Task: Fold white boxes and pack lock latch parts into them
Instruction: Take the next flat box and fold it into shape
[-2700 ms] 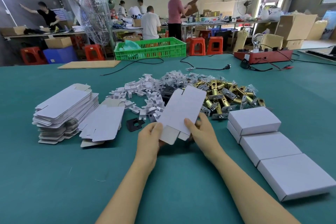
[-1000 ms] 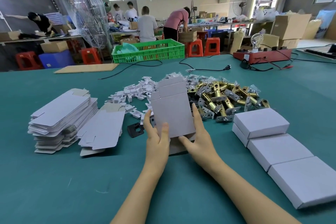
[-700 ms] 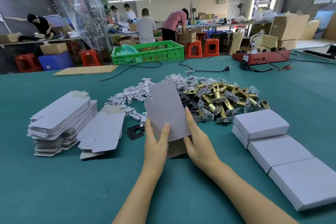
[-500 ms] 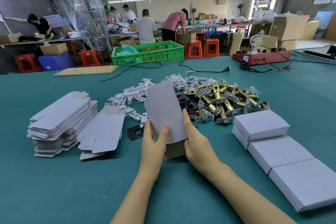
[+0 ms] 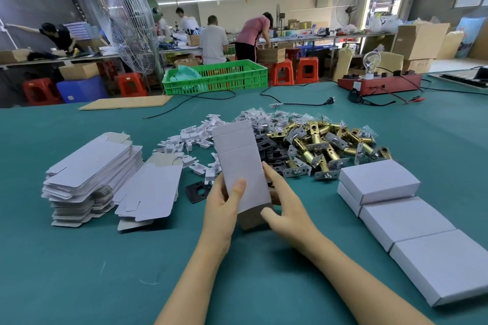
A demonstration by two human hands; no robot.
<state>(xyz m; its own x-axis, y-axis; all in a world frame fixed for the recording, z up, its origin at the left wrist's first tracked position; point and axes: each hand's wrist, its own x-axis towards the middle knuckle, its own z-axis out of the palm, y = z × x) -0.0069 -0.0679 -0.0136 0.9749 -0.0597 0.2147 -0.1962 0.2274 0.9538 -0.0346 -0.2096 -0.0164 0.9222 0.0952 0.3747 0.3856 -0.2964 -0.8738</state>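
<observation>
Both hands hold one white box blank upright over the near middle of the green tabletop, its lower brown flap touching the cloth. The left hand has its grip pinching the blank, thumb flat on the white face and fingers behind. The right hand cups the other edge, fingers running up the side and thumb near the bottom corner. My guess is that standing it on end lets the sleeve be squeezed open and the bottom flaps tucked.

The supplies sit in an arc within reach, which looks deliberate. A stack of flat blanks lies toward the left edge with a few loose blanks slid off beside it. Small white inserts and black plates lie just beyond the hands, and one black plate lies near the left hand. The brass lock latch parts are heaped to the right of those. Finished boxes line up along the right side, out of the way.

I can read no brand, label or writing on anything here; the cartons are plain.
</observation>
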